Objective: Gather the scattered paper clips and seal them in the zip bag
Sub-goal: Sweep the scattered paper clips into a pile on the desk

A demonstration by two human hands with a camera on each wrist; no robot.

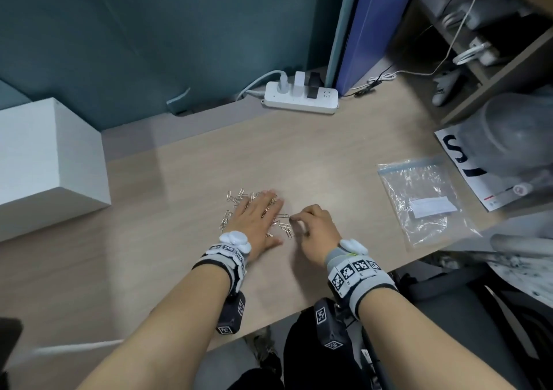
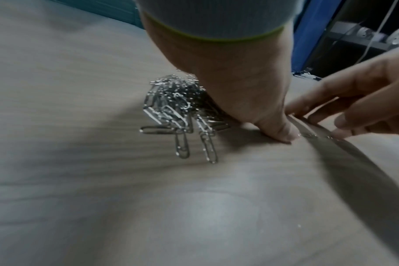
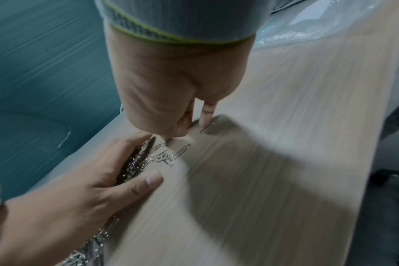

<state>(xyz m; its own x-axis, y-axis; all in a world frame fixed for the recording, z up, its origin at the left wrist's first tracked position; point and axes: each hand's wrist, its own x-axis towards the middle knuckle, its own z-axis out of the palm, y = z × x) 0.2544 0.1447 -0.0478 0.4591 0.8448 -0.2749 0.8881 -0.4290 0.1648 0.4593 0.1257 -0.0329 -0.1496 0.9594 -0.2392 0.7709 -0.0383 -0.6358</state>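
Observation:
Silver paper clips (image 1: 236,196) lie in a loose heap on the wooden table (image 1: 329,156). My left hand (image 1: 267,219) lies flat on the heap with straight fingers and hides many clips. In the left wrist view the clips (image 2: 176,108) bunch against my palm (image 2: 251,90), thumb tip on the table. My right hand (image 1: 300,225) is just to the right, its bent fingertips touching the table beside stray clips (image 3: 164,156); I see none held. The clear zip bag (image 1: 425,201) lies flat at the right, apart from both hands.
A white power strip (image 1: 300,98) sits at the back by the teal wall. A white box (image 1: 45,162) stands at the left. A printed sheet (image 1: 466,162) under a grey object (image 1: 514,138) lies beyond the bag. The table's front edge runs just under my wrists.

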